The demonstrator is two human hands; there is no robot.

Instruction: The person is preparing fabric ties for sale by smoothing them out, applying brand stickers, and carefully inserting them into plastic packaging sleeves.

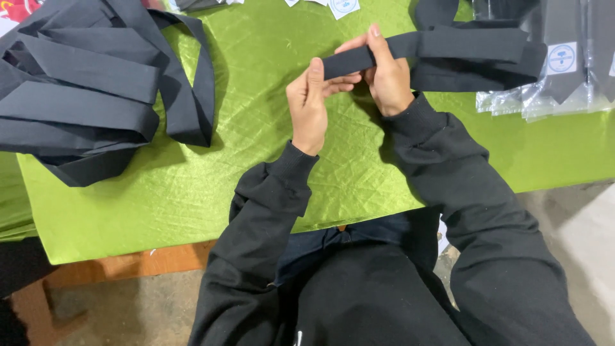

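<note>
Both hands hold one end of a black necktie [448,45] above a table covered in shiny green cloth [256,128]. My left hand [309,106] pinches the narrow end from below with thumb and fingers. My right hand [384,74] grips the same strip from above, its index finger stretched along the top edge. The rest of the tie runs to the right and lies folded on the cloth.
A heap of loose black neckties [90,83] lies at the left of the table. At the right are clear plastic bags with packed ties [557,70] bearing round white labels. White label cards [344,6] lie at the far edge. The table's wooden edge [160,259] and a concrete floor lie below.
</note>
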